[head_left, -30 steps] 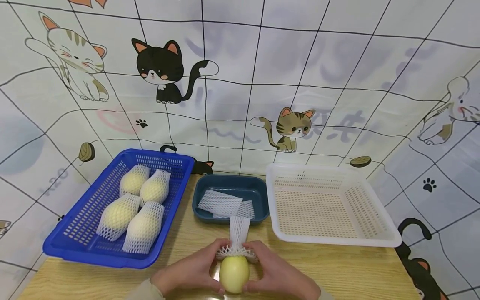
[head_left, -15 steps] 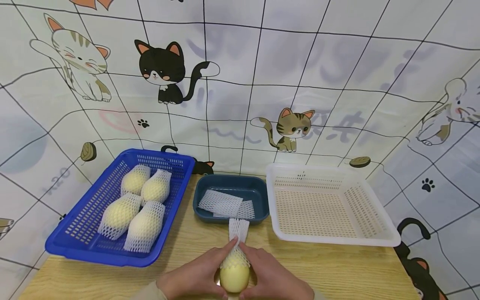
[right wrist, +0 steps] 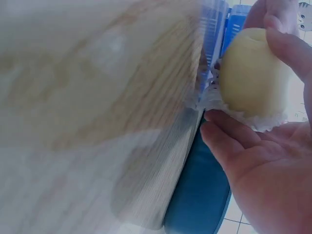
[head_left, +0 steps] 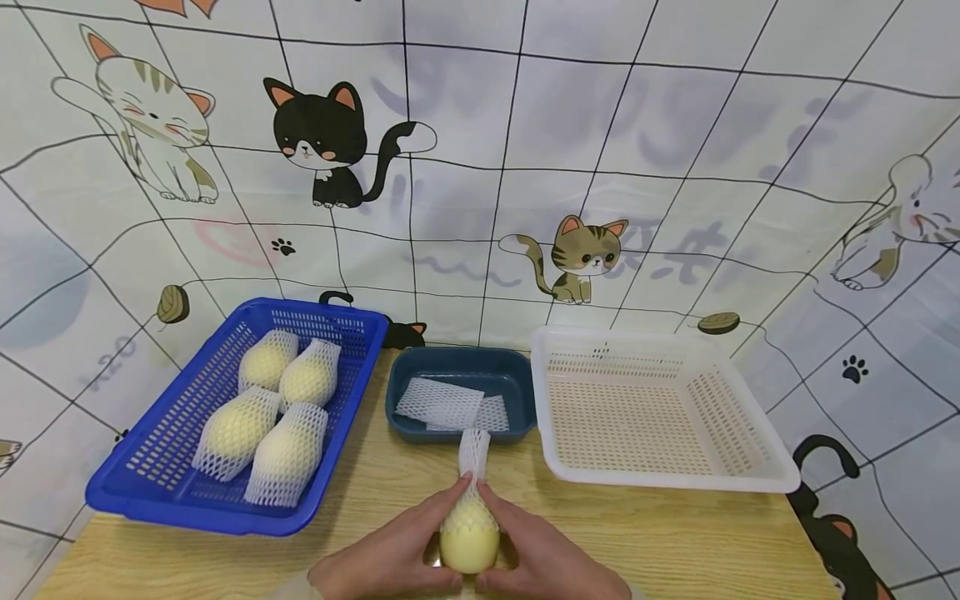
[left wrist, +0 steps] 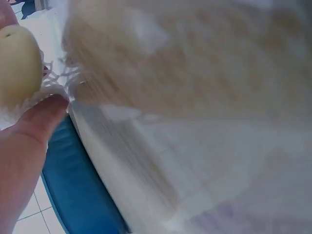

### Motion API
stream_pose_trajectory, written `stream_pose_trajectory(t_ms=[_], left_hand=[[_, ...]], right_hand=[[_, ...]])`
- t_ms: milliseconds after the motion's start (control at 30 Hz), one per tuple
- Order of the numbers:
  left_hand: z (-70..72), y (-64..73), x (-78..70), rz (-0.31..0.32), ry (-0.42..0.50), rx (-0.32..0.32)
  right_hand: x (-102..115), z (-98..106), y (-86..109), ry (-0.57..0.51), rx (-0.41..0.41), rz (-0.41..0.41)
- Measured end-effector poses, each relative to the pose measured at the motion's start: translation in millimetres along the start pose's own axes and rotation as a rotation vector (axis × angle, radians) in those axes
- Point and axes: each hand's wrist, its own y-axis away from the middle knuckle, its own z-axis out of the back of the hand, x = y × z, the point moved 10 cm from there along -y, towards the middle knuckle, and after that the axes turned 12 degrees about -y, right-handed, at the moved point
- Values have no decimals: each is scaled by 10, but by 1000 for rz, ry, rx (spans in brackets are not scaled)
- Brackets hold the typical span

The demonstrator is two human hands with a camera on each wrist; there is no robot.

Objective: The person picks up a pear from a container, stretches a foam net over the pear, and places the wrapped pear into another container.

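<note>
A pale yellow apple (head_left: 469,548) stands near the table's front edge in the head view. A white foam net sleeve (head_left: 474,454) covers its upper part, and the narrow free end points away from me. My left hand (head_left: 397,546) holds the apple from the left and my right hand (head_left: 543,550) from the right, thumbs low and fingertips on the net. In the right wrist view the bare end of the apple (right wrist: 253,78) shows a dimple, with the net's frilled edge round it. The left wrist view shows only part of the apple (left wrist: 19,68).
At the left, a blue basket (head_left: 187,521) holds several netted fruits (head_left: 288,454). A dark teal tray (head_left: 517,383) with flat foam nets (head_left: 442,404) stands behind my hands. To the right is a white basket (head_left: 667,482). A cat-patterned cloth (head_left: 465,167) hangs behind.
The net's spread mouth has come down over the apple's upper part and now lies close against it. My fingertips have drawn closer together on the net.
</note>
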Motion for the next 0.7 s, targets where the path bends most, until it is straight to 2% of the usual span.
stream_pose_trajectory(t_ms=[133,333,500,700], left_hand=[[34,18,-25,-4,-2,-33],[112,47,-75,-6,-13,-120],[190,95,-132,-14,-87,-221],[203,121,-161,32,-133,-259]], right_hand=[[77,54,26,34,-32,67],[159,93,69,2,-73,133],[169,93,97,-51,-100,124],[193,109,135,-66,-179,101]])
